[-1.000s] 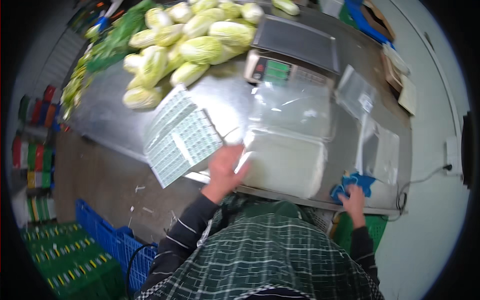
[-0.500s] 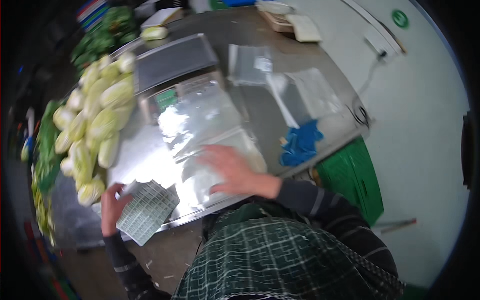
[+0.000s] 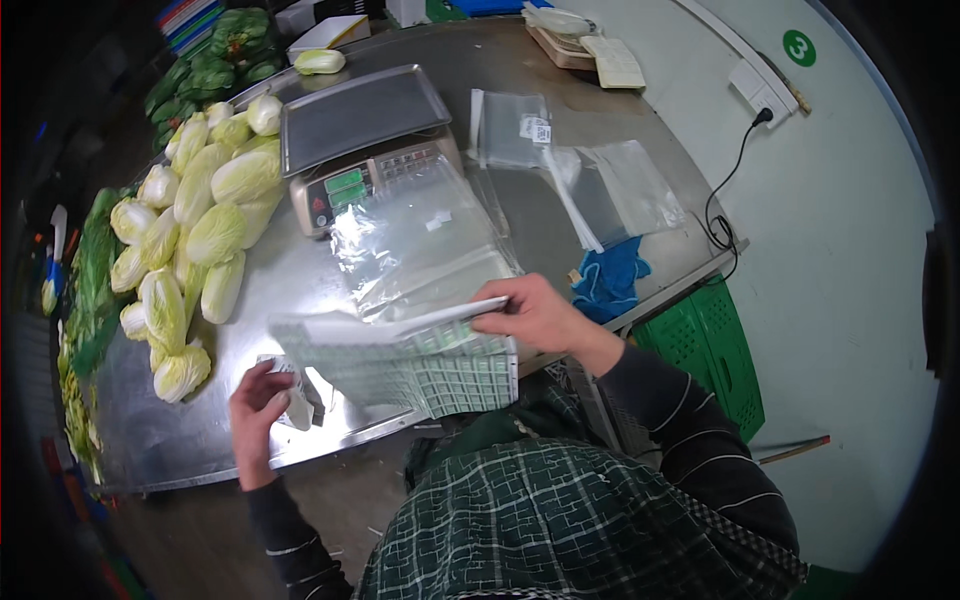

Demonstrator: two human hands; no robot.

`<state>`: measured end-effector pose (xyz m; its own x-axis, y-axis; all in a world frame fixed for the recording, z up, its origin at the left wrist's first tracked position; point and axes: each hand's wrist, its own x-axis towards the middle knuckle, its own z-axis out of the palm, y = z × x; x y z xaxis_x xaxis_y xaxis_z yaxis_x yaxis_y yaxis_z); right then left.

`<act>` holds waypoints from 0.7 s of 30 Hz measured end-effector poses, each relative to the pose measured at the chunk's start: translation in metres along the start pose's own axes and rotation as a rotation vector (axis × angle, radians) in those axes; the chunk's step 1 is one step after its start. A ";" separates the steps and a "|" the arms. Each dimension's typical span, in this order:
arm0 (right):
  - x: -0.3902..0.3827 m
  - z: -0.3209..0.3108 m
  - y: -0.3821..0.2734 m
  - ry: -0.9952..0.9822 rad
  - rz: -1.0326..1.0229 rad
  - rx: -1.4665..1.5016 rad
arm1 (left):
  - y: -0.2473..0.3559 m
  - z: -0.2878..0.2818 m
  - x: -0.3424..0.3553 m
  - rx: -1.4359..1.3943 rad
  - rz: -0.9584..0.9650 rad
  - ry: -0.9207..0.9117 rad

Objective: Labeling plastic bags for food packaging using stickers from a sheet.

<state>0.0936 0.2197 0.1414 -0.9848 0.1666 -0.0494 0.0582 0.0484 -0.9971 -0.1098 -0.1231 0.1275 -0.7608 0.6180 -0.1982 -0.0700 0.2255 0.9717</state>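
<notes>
My right hand (image 3: 540, 318) pinches the white upper edge of a thin plastic bag (image 3: 450, 375) with a green checked look. Whether that pattern is printed, reflected or seen through the film I cannot tell. The bag stretches leftward above the table's near edge. My left hand (image 3: 258, 405) has its fingers curled beside a small crumpled whitish piece (image 3: 298, 405), and how firmly it holds this is unclear. Beyond my right hand, clear plastic bags (image 3: 420, 235) lie flat, partly over the front of a digital scale (image 3: 322, 192).
Chinese cabbages (image 3: 215, 233) are heaped at left, beside leafy greens (image 3: 98, 250). More clear bags (image 3: 600, 195) and a blue cloth (image 3: 608, 280) lie at right. A green crate (image 3: 700, 345) stands below the table's right edge, near a black cable (image 3: 742, 165).
My right hand has risen from the flat bags and now pinches the checked bag's edge. The checked piece at my left hand now extends across to the right.
</notes>
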 end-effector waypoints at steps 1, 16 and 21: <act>-0.002 -0.003 0.003 0.054 0.034 0.106 | -0.011 0.007 0.003 0.016 -0.060 0.005; -0.044 -0.028 0.019 0.494 -0.002 0.388 | -0.006 0.090 0.042 -0.340 0.080 -0.114; -0.052 -0.031 0.027 0.292 0.147 0.281 | 0.017 0.089 0.028 -0.280 0.162 0.035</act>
<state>0.1515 0.2424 0.1193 -0.8794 0.4251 -0.2144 0.1079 -0.2605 -0.9594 -0.0753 -0.0352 0.1272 -0.7979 0.6016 -0.0384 -0.1172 -0.0924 0.9888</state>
